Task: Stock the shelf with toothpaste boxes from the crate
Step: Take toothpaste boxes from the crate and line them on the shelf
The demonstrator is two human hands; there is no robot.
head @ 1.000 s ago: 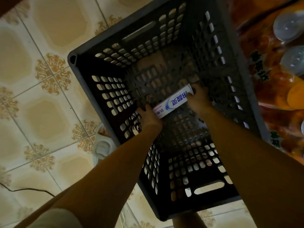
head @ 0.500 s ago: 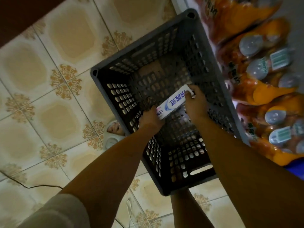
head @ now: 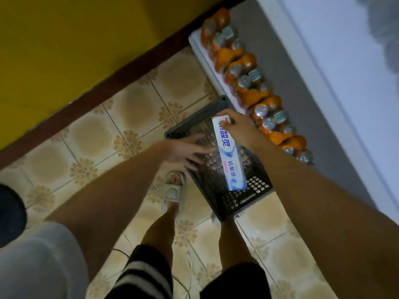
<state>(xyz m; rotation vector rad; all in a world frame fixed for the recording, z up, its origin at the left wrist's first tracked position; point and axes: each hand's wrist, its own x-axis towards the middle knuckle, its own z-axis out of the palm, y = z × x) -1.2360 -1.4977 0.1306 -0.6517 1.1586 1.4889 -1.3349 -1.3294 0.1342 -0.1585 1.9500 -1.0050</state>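
Note:
A dark grey slotted crate (head: pixel 248 197) stands on the tiled floor between my feet and the shelf. Above it hangs a white and blue toothpaste box (head: pixel 230 156), lengthwise toward me. My right hand (head: pixel 238 128) grips the box at its far end, fingers curled over it. My left hand (head: pixel 186 151) is blurred, fingers spread, just left of the box and apart from it, holding nothing. No other boxes show inside the crate.
A low white shelf (head: pixel 207 61) on the right carries several orange bottle packs (head: pixel 252 91). A pale upper shelf surface (head: pixel 336 67) fills the right side. Yellow wall with brown skirting (head: pixel 103 83) at left. My sandalled foot (head: pixel 173 188) stands beside the crate.
The box has been lifted out of the crate and turned lengthwise. My left hand let go of it and spread open. The view rose, showing shelf and wall.

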